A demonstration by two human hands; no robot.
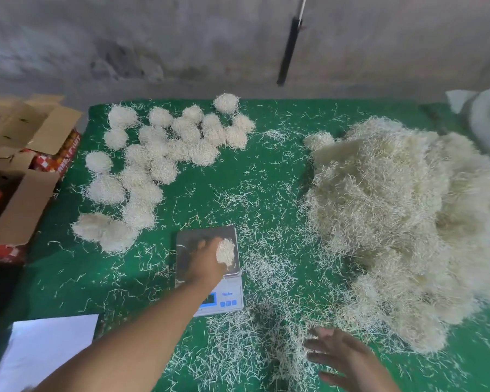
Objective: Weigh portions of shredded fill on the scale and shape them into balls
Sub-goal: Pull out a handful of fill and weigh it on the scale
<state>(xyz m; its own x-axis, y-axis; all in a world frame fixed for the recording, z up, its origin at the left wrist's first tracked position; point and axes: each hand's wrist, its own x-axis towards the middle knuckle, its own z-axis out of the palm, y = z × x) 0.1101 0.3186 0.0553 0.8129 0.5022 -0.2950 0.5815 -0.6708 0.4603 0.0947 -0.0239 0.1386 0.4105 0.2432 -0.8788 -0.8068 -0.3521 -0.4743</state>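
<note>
A small digital scale (pixel 227 299) with a steel platform sits at the middle front of the green cloth. My left hand (pixel 207 264) reaches over the platform and grips a wad of pale shredded fill (pixel 226 251). My right hand (pixel 341 359) hovers low at the front right with fingers spread over loose shreds, holding nothing. A big heap of shredded fill (pixel 393 222) covers the right side. Several finished balls (pixel 159 154) lie in a cluster at the back left.
Open cardboard boxes (pixel 20 171) stand off the left edge of the green cloth (pixel 260 176). A white sheet (pixel 46 349) lies at the front left. A white sack (pixel 484 117) sits at the back right. Loose shreds (pixel 246 346) litter the cloth.
</note>
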